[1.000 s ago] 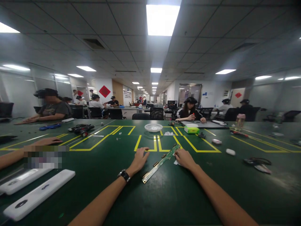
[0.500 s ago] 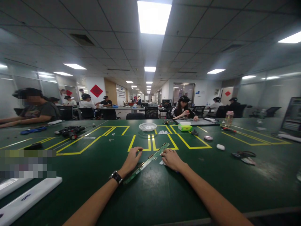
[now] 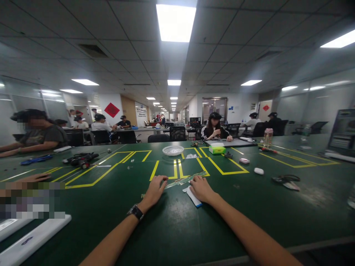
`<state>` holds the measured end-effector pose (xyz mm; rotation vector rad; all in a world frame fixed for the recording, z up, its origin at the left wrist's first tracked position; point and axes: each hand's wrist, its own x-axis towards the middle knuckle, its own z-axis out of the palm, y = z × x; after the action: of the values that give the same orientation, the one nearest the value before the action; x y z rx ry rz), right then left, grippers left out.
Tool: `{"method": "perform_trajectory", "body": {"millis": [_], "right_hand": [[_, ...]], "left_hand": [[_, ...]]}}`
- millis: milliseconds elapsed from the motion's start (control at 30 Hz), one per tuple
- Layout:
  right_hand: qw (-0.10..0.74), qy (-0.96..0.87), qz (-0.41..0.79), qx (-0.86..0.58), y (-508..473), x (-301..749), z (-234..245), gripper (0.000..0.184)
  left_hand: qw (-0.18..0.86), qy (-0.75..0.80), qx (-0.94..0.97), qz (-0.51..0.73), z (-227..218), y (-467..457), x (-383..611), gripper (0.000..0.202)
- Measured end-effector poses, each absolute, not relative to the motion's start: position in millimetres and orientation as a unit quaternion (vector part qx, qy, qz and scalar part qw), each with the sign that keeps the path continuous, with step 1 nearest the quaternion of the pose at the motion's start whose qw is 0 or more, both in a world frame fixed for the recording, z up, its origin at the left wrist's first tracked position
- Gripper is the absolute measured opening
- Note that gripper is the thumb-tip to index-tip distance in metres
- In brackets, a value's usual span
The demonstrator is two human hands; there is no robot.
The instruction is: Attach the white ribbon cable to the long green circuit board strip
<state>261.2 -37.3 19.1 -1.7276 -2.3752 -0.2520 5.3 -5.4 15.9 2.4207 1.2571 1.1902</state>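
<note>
A long thin green circuit board strip (image 3: 183, 180) lies almost crosswise on the green table (image 3: 172, 229), between my two hands. My left hand (image 3: 154, 191), with a watch on its wrist, rests on the strip's left part with fingers curled onto it. My right hand (image 3: 200, 188) covers the strip's right part, fingers bent down on it. A small white card with a blue edge (image 3: 193, 198) lies just under my right hand.
Yellow tape boxes mark the table. Beyond my hands stand a white dish (image 3: 173, 150) and a green box (image 3: 217, 149). Tools (image 3: 80, 159) lie at left, white panels (image 3: 33, 236) at near left. A co-worker's hand (image 3: 34, 178) rests at left; a person (image 3: 215, 129) sits opposite.
The strip has swung from a diagonal, with its near end towards me, to nearly crosswise. Both hands stayed on it, and the white card under my right hand has come into view.
</note>
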Motion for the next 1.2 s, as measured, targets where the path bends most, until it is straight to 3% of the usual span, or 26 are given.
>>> {"method": "perform_trajectory", "body": {"millis": [133,333,667,1200], "right_hand": [[0.111,-0.828,-0.071,-0.545,-43.8,243.6,17.1,0.045],[0.103,-0.785,-0.034,-0.609,-35.6,266.6,21.5,0.060],[0.114,-0.814,-0.016,-0.569,-39.2,255.7,17.6,0.059],[0.126,-0.819,-0.004,-0.560,-21.6,269.7,11.4,0.059]], "left_hand": [[0.063,0.421,0.825,0.372,14.6,-8.6,6.2,0.027],[0.061,0.416,0.836,0.353,17.1,-16.3,9.6,0.026],[0.044,0.428,0.834,0.346,19.0,-21.3,11.4,0.022],[0.123,0.437,0.791,0.411,19.4,-6.8,2.8,0.024]]}}
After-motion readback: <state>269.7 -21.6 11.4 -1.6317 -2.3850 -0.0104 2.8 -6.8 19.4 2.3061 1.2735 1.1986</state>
